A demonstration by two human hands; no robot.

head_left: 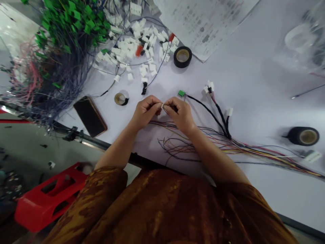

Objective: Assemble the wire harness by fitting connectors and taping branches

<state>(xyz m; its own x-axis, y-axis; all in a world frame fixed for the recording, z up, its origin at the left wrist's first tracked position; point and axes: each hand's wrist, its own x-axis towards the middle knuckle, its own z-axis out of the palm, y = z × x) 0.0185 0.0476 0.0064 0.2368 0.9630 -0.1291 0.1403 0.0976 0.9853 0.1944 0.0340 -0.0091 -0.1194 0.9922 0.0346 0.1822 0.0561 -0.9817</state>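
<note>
Our left hand [146,112] pinches a small white connector [161,106], our right hand [177,114] a thin wire [167,108]; forcing it risks snagging the loose harness wires [193,149] below the right hand.

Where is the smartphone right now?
In the head view, the smartphone lies near the table's edge, left of the left hand, beside a small tape roll.

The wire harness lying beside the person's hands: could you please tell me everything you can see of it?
The wire harness lies flat on a white surface. Its black-sleeved branches end in a green connector and small white connectors. Where the branches join, thin multicoloured wires fan out loose and unsleeved, some running toward the right hand. The right forearm lies above them, apparently crossing over the wires.
</note>
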